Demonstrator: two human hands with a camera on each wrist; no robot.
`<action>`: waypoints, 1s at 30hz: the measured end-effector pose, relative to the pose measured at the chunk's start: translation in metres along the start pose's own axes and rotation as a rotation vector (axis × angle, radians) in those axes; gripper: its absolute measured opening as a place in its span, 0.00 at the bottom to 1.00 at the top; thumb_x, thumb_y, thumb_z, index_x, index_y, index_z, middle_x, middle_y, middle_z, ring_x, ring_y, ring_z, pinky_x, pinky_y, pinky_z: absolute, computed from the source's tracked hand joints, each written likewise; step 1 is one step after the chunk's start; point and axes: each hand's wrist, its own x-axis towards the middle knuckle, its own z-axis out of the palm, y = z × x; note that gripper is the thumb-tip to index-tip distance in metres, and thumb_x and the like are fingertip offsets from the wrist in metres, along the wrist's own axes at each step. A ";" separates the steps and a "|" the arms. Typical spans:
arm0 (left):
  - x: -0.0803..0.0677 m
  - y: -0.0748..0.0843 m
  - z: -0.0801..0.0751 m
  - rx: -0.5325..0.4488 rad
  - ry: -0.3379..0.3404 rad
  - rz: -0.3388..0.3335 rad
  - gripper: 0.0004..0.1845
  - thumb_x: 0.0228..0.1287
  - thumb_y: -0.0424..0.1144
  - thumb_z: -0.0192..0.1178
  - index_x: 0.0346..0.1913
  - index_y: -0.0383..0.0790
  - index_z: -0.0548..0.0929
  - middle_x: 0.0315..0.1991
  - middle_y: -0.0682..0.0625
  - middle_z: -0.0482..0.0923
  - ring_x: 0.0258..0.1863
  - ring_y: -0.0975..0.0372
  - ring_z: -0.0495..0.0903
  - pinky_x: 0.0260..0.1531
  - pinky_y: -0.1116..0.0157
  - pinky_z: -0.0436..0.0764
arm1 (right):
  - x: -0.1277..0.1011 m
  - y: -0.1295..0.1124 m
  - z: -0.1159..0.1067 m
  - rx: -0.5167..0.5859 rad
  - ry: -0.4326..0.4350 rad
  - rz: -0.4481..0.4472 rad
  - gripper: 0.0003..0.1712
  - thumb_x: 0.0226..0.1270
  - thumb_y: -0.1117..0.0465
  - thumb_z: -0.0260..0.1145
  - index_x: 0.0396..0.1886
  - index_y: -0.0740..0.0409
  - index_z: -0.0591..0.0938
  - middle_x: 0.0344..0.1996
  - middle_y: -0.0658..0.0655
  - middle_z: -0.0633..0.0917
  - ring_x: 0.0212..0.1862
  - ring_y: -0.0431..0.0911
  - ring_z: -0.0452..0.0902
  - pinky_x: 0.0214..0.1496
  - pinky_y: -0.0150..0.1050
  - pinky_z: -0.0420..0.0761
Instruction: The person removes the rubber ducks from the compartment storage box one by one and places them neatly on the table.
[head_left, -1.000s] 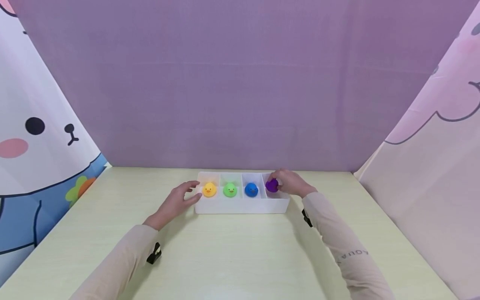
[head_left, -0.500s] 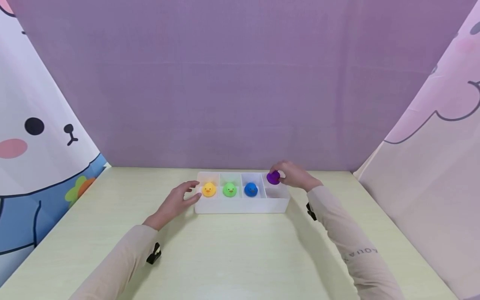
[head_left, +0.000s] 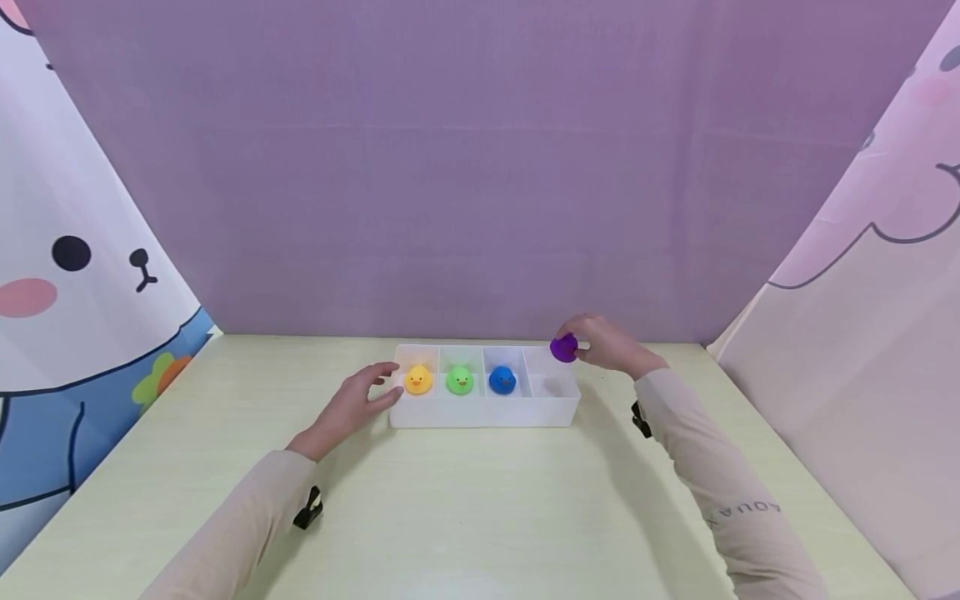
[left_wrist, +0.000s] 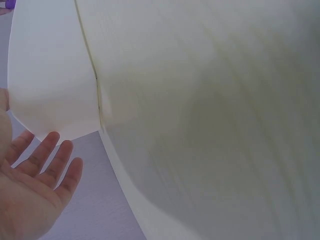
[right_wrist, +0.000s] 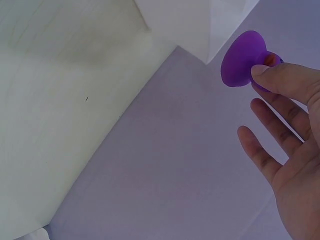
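Head view first, nearest the camera: two pale sleeves run out over the light table. Left hand sits at the left end of the white tray, fingers straight and relaxed, fingertips at the tray's end wall, nothing in its grasp. The left wrist view agrees: an open palm beside the tray's white wall.

Further out, the tray's four compartments. Yellow duck in the leftmost, green duck next, blue duck third, and the rightmost stands bare.

Right hand is up just past the tray's far right corner, lifted clear, and it pinches the purple duck. In the right wrist view, the thumb and a fingertip close on the purple duck's body while the other fingers spread loose below, and the flat round base faces the camera.

My read on handling: this looks like a small, hollow rubber toy, very light and soft enough to give under a pinch, not fragile. The smooth rounded skin could roll or squirt out of a tight fingertip squeeze, so a gentle pinch across the body above the wide base, as here, looks safest.

Beyond it, the purple backdrop, with cartoon-printed curtains at both sides.
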 end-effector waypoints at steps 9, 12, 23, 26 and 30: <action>0.000 0.002 0.000 -0.007 -0.004 -0.007 0.26 0.62 0.42 0.57 0.60 0.34 0.69 0.58 0.37 0.71 0.53 0.45 0.74 0.53 0.48 0.73 | -0.015 0.015 -0.005 -0.030 0.055 -0.029 0.18 0.45 0.76 0.67 0.40 0.65 0.82 0.40 0.61 0.84 0.47 0.56 0.76 0.53 0.52 0.74; -0.001 0.002 0.001 -0.008 -0.004 -0.006 0.26 0.62 0.42 0.57 0.60 0.34 0.69 0.58 0.37 0.71 0.53 0.45 0.74 0.53 0.48 0.73 | -0.021 0.020 -0.004 -0.031 0.068 -0.044 0.18 0.44 0.77 0.67 0.39 0.66 0.82 0.39 0.61 0.84 0.46 0.57 0.77 0.52 0.53 0.74; -0.001 0.002 0.001 -0.008 -0.007 -0.014 0.26 0.62 0.43 0.57 0.60 0.34 0.69 0.58 0.37 0.71 0.53 0.45 0.73 0.54 0.48 0.72 | -0.040 0.035 0.008 -0.021 0.070 -0.014 0.18 0.42 0.77 0.68 0.37 0.64 0.83 0.37 0.60 0.85 0.43 0.55 0.78 0.51 0.52 0.74; -0.001 0.002 0.001 -0.012 -0.007 -0.012 0.26 0.62 0.43 0.57 0.60 0.34 0.69 0.58 0.37 0.71 0.53 0.45 0.73 0.54 0.48 0.72 | -0.045 0.038 0.014 -0.018 0.074 -0.021 0.17 0.42 0.77 0.69 0.36 0.64 0.83 0.35 0.58 0.85 0.42 0.54 0.78 0.50 0.50 0.74; -0.002 0.002 0.001 -0.016 -0.005 -0.006 0.26 0.62 0.43 0.57 0.60 0.34 0.69 0.58 0.37 0.71 0.53 0.45 0.73 0.54 0.48 0.72 | -0.050 0.042 0.023 -0.011 0.058 0.007 0.16 0.43 0.76 0.69 0.36 0.62 0.84 0.35 0.56 0.85 0.41 0.53 0.76 0.47 0.48 0.76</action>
